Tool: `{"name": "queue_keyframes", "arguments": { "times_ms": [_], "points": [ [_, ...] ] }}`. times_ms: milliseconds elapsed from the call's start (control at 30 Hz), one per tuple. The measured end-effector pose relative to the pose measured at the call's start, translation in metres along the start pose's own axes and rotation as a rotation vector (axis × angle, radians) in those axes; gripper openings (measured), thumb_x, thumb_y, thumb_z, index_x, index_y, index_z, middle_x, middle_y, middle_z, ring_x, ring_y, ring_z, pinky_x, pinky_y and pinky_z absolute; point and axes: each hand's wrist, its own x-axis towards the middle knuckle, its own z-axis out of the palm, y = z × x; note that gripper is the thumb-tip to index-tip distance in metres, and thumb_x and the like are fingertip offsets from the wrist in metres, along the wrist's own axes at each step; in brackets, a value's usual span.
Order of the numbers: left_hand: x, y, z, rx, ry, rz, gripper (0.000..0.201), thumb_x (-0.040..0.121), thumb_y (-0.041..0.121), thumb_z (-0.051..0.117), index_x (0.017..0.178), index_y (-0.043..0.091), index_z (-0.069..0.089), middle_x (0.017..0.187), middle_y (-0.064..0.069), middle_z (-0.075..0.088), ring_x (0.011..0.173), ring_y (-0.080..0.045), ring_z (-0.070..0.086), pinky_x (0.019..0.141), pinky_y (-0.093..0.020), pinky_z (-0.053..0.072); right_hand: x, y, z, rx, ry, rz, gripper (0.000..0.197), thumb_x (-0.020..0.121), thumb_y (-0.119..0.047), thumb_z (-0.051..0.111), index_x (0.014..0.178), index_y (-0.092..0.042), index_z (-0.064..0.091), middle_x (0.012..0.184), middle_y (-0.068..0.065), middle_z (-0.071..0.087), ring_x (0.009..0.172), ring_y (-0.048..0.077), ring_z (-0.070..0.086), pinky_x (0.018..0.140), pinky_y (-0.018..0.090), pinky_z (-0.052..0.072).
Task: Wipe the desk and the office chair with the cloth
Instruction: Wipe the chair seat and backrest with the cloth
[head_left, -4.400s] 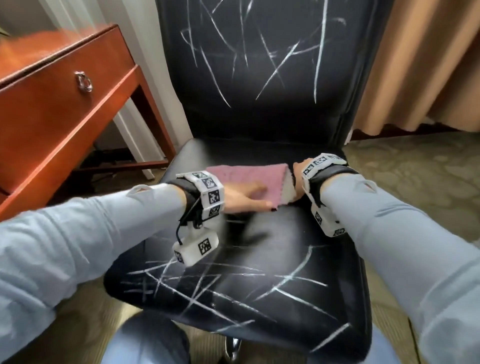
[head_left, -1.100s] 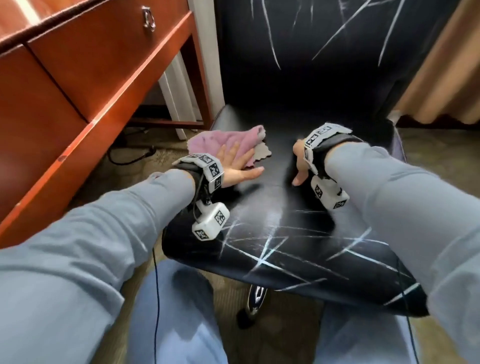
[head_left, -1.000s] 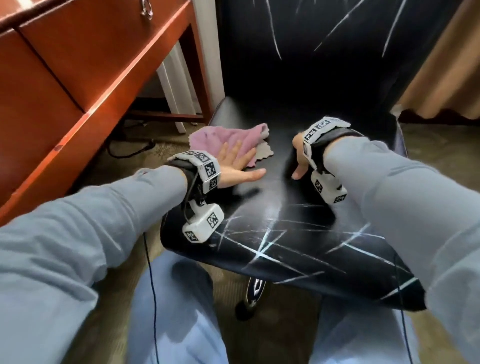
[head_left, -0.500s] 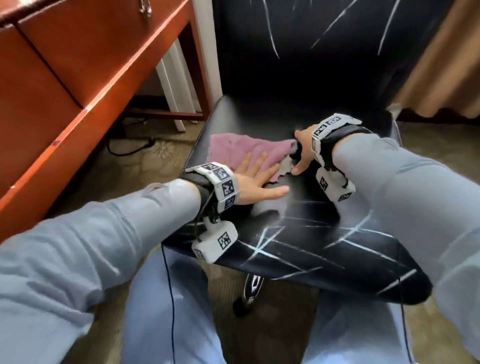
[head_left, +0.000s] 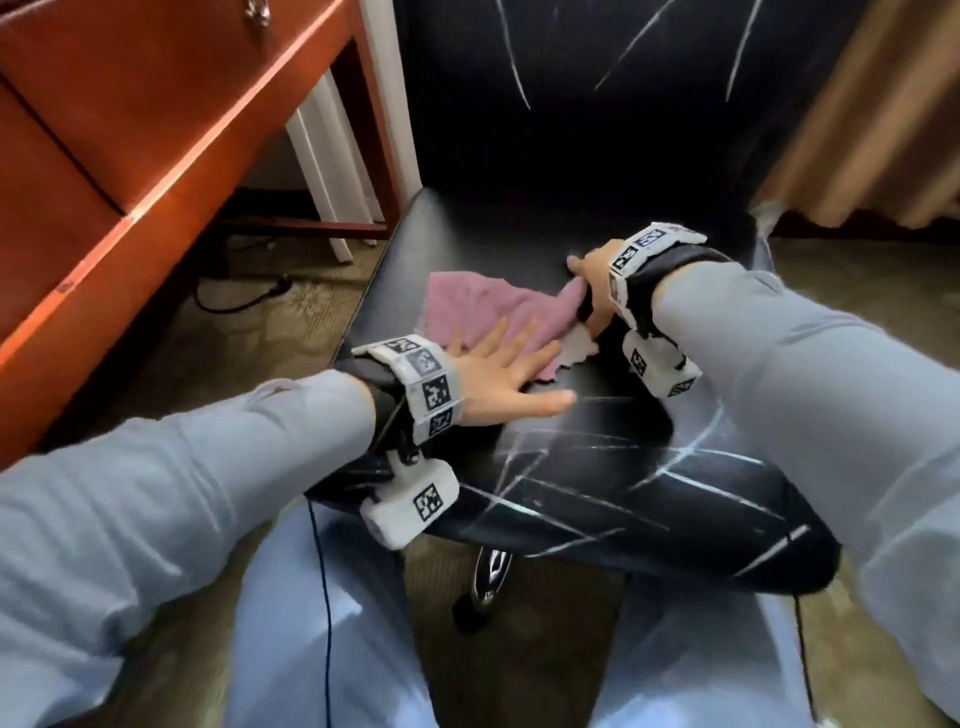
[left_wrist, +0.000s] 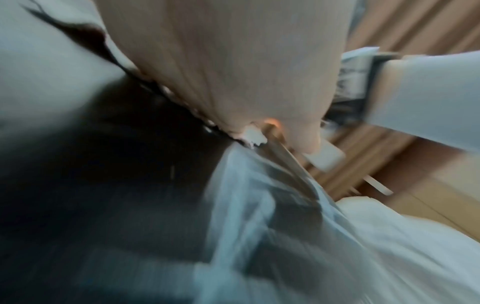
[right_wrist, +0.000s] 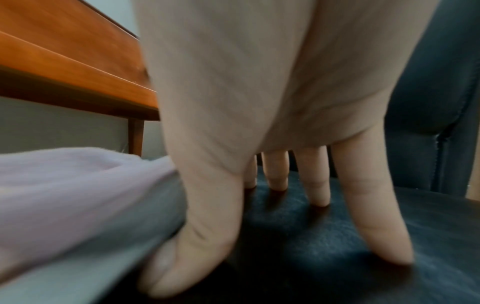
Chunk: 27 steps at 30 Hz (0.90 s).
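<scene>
Rumpled pink cloth with a pale underside edge on black seat

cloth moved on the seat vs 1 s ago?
Yes. The cloth has slid right, from overhanging the left edge of the seat toward its middle, under the left hand, reaching the right hand.

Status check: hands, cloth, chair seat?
Left hand flat, pressing pink cloth onto the chair seat. Right hand open, fingertips on seat, thumb against the cloth's edge. White streaks on the seat's front. Nothing in the way.
</scene>
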Motion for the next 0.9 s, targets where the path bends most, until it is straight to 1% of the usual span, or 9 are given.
{"name": "queue_keyframes", "arguments": {
  "times_ms": [133,233,300,400,500,600,633,733,900],
  "points": [
    [-0.026,-0.009,0.027,0.163,-0.051,0.241,0.086,0.084,0.085,0.007,0.154,0.042,-0.016,0.16,0.014,-0.03,0.147,-0.013,-0.03,0.119,-0.054,-0.016,0.019,-0.007,0.002,-0.107,0.055,0.017,0.11,0.052,-0.068,0.079,0.142,-0.018,0.044,0.12,0.009,0.066,0.108,0.032,0.064,0.093,0.041,0.053],
    [0.0,-0.018,0.004,0.137,0.065,0.208,0.071,0.099,0.067,0.018,0.156,0.038,-0.012,0.164,0.009,-0.02,0.151,-0.016,-0.018,0.121,-0.056,0.002,0.045,-0.003,0.011,-0.141,0.065,0.003,0.129,0.031,-0.065,0.079,0.145,-0.019,0.038,0.115,0.015,0.066,0.103,0.035,0.065,0.09,0.043,0.053],
    [0.02,-0.016,-0.014,0.045,0.04,0.016,0.074,0.098,0.068,0.025,0.157,0.037,-0.008,0.164,0.008,-0.021,0.151,-0.016,-0.02,0.113,-0.038,-0.016,0.03,-0.008,0.01,-0.148,0.115,0.007,0.117,0.048,-0.063,0.083,0.144,-0.015,0.038,0.124,0.015,0.063,0.109,0.034,0.063,0.091,0.036,0.05],
    [0.025,-0.005,-0.021,-0.019,0.04,-0.091,0.086,0.089,0.08,0.028,0.157,0.04,-0.007,0.163,0.009,-0.025,0.15,-0.019,-0.022,0.117,-0.051,-0.014,0.008,-0.012,0.003,-0.024,0.126,0.043,0.097,0.07,-0.063,0.075,0.146,-0.014,0.039,0.136,0.01,0.057,0.12,0.032,0.056,0.099,0.038,0.047],
    [-0.008,0.006,0.007,0.037,-0.001,0.036,0.091,0.086,0.085,0.021,0.156,0.038,-0.012,0.159,0.009,-0.032,0.148,-0.017,-0.026,0.117,-0.054,-0.015,0.01,-0.009,0.002,0.019,0.081,0.059,0.064,0.091,-0.039,0.063,0.144,-0.01,0.042,0.139,0.018,0.052,0.126,0.037,0.051,0.105,0.046,0.042],
    [-0.037,0.008,0.034,0.138,-0.078,0.188,0.096,0.074,0.09,0.003,0.154,0.041,-0.016,0.158,0.014,-0.033,0.146,-0.011,-0.032,0.118,-0.053,-0.019,0.028,-0.004,0.001,-0.129,0.093,0.01,0.121,0.045,-0.079,0.071,0.145,-0.02,0.037,0.125,0.011,0.063,0.112,0.034,0.061,0.094,0.047,0.051],
    [-0.034,-0.001,0.031,0.146,-0.104,0.206,0.099,0.07,0.09,-0.003,0.154,0.04,-0.015,0.159,0.014,-0.031,0.146,-0.011,-0.031,0.119,-0.053,-0.019,0.033,-0.003,0.003,-0.14,0.086,0.015,0.123,0.043,-0.081,0.071,0.145,-0.02,0.038,0.125,0.011,0.063,0.111,0.034,0.061,0.094,0.048,0.051],
    [-0.003,-0.031,-0.001,0.056,-0.059,0.115,0.108,0.064,0.095,-0.009,0.155,0.038,-0.014,0.16,0.012,-0.03,0.148,-0.012,-0.026,0.119,-0.058,-0.013,0.013,-0.007,0.001,-0.074,0.079,0.058,0.076,0.081,-0.051,0.071,0.142,-0.013,0.045,0.134,0.015,0.057,0.121,0.035,0.055,0.101,0.044,0.045],
    [0.011,-0.03,-0.002,-0.017,0.074,-0.094,0.092,0.083,0.087,0.022,0.155,0.042,-0.013,0.159,0.013,-0.032,0.148,-0.012,-0.026,0.118,-0.061,-0.009,0.011,-0.012,0.008,-0.191,0.1,-0.031,0.098,0.06,-0.069,0.078,0.139,-0.016,0.051,0.126,0.007,0.065,0.112,0.028,0.063,0.096,0.037,0.05]
  ]
}}
